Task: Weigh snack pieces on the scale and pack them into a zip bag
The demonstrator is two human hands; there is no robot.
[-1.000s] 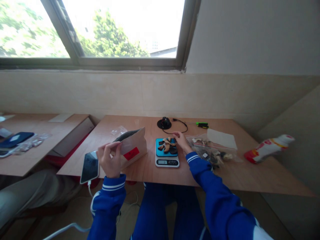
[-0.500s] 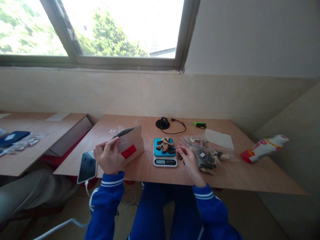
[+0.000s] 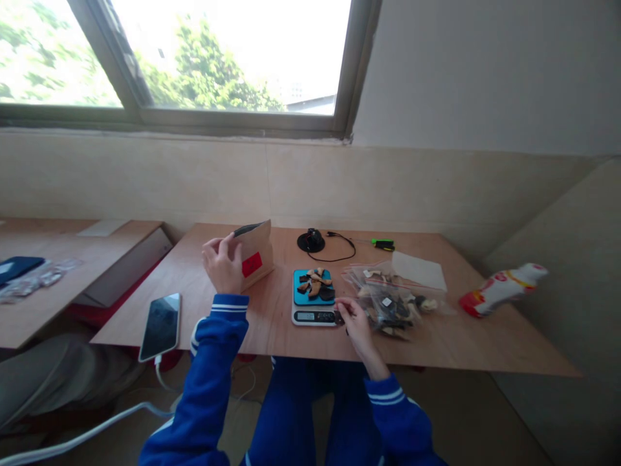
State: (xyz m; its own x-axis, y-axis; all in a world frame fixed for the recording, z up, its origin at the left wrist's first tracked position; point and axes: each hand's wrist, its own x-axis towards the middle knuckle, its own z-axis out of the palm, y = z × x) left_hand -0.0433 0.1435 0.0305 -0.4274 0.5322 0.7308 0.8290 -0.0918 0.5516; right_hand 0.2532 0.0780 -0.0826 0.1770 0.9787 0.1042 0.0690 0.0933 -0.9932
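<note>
**Q:** On the wooden table (image 3: 301, 336), what is lying where, and what are the two hands doing?

**A:** A small digital scale (image 3: 314, 301) is sitting near the front edge, and its blue platform is carrying a little heap of dark and tan pieces (image 3: 315, 285). The left hand (image 3: 222, 264) is gripping the brown paper bag (image 3: 253, 254) with the red label, fingers closed around its near edge; the bag is standing upright, mouth open, just left of the scale. The right hand (image 3: 353, 318) is resting by the scale's front right corner, fingertips pinched together on what is probably one small dark piece, though it is too small in this view to be sure.

**Q:** How far is the work looking?

**A:** As a judgement, it is sitting mid-way. Some pieces are already lying on the scale, so weighing is under way, while the clear zip bag (image 3: 392, 298) to the right is still holding plenty more. Nothing is visibly going into the paper bag yet, and its inside is not showing.

**Q:** What else is lying about?

**A:** A phone (image 3: 160, 325) on its charging cable is lying at the left edge, a black round device with a cord (image 3: 311, 241) is sitting behind the scale, and a red-and-white bottle (image 3: 502, 287) is lying on its side at far right.
</note>
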